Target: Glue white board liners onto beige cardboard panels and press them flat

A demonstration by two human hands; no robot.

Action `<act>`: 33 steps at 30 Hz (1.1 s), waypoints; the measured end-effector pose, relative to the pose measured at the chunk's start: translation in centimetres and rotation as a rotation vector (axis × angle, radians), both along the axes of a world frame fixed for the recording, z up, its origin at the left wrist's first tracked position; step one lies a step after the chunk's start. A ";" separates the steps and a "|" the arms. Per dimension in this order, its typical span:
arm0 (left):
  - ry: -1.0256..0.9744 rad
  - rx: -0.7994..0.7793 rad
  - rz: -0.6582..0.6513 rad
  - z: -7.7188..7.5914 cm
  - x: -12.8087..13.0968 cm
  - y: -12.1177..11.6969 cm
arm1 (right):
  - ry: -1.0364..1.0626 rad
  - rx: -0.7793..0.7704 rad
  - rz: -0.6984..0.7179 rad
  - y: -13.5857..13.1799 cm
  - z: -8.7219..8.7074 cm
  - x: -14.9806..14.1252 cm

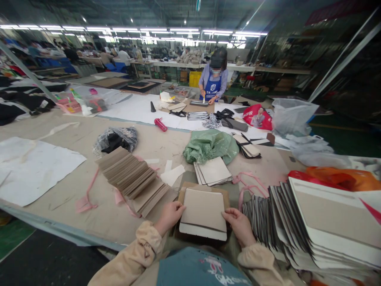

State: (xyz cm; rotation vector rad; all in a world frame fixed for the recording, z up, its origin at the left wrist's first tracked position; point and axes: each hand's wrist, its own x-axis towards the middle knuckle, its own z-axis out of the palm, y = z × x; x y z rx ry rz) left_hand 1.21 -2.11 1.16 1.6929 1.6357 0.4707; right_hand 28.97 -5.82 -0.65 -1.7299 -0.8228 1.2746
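A beige cardboard panel (203, 207) lies in front of me over a white-edged sheet (203, 232), whose near strip shows below it. My left hand (172, 214) pinches the panel's left edge between thumb and fingers. At the opposite edge, my right hand (239, 224) grips the panel the same way, fingers closed. Brown board (226, 197) shows beneath the two pieces. Left of my hands, a leaning row of brown cardboard panels (127, 174) fans out. To the right stands a large stack of white, dark-edged pieces (300, 226).
Beyond my hands lie white panels (212, 171) and a green sack (210, 145). A clear plastic bag with black material (116, 140), a pink tool (160, 124) and pink straps (88, 194) are on the table. Across it, a person in a blue apron (212, 85) works with their hands.
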 end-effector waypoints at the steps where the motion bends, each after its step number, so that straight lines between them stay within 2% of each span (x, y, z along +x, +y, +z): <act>1: 0.019 -0.007 -0.003 -0.1 0.0 0.0 | -0.040 0.004 0.018 0.1 -0.1 0.0; 8: 0.122 -0.089 -0.035 -0.3 0.2 0.1 | -0.353 -0.003 0.139 0.9 -0.8 0.2; 16: 0.239 -0.157 -0.101 -0.1 0.2 0.3 | -0.643 -0.075 0.259 1.7 0.1 -0.4; 26: 0.325 -0.169 -0.127 0.1 0.6 0.3 | -0.842 -0.171 0.353 2.8 1.4 -0.8; 33: 0.394 -0.139 -0.143 -0.5 0.8 0.6 | -0.892 -0.222 0.418 3.3 2.0 -0.8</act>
